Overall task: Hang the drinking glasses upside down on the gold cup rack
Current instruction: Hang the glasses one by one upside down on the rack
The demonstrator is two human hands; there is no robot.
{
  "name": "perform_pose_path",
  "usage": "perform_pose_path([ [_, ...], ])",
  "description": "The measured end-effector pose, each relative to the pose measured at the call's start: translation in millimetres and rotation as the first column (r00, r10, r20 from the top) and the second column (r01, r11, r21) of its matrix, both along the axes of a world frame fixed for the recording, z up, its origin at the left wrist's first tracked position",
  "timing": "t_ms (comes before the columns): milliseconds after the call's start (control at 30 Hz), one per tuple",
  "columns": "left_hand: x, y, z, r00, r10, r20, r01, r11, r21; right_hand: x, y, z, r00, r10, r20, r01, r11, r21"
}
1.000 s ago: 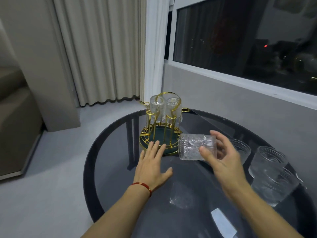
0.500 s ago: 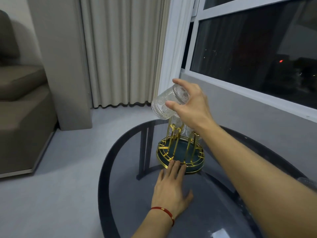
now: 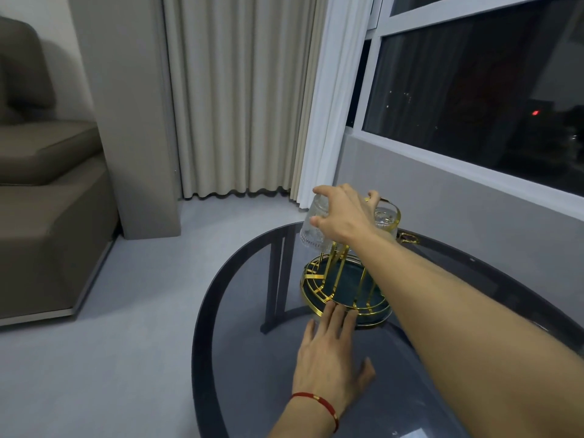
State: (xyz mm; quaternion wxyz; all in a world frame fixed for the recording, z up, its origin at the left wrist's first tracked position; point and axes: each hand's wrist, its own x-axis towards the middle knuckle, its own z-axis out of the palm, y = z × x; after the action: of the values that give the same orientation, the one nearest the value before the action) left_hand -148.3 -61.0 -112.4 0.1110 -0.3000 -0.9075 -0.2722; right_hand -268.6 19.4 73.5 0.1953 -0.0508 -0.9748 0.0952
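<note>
Here the glass (image 3: pixel 313 230) is gripped mouth-down by the right hand (image 3: pixel 343 216), directly above the gold cup rack's (image 3: pixel 335 289) left-side prong, its axis near vertical. The left hand (image 3: pixel 328 358) lies flat and unclenched on the table (image 3: pixel 240 358), fingertips touching the rack's base rim.

Nothing in the room could be read: no lettering, label, brand, number or sign showed on anything in view.
</note>
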Motion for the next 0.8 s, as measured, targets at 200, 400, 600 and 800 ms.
perform_pose_path([
  [200, 1, 0, 1, 1.0, 0.006, -0.002, -0.006, 1.0, -0.018, -10, -1, -9, 0.993, -0.074, 0.09, 0.056, 0.979, 0.197],
  [400, 0, -1, 3, 1.0, 0.011, -0.01, -0.012, 1.0, -0.026, -12, -2, -9, 0.986, -0.076, 0.145, 0.038, 0.966, 0.254],
  [600, 0, -2, 4, 0.999, 0.012, -0.039, -0.014, 0.999, -0.049, 21, 12, -18, 0.98, 0.035, 0.197, -0.117, 0.899, 0.421],
  [800, 5, -1, 3, 0.999, 0.044, 0.008, -0.042, 0.991, -0.128, 107, 31, -43, 0.98, 0.188, 0.07, -0.2, 0.912, 0.358],
])
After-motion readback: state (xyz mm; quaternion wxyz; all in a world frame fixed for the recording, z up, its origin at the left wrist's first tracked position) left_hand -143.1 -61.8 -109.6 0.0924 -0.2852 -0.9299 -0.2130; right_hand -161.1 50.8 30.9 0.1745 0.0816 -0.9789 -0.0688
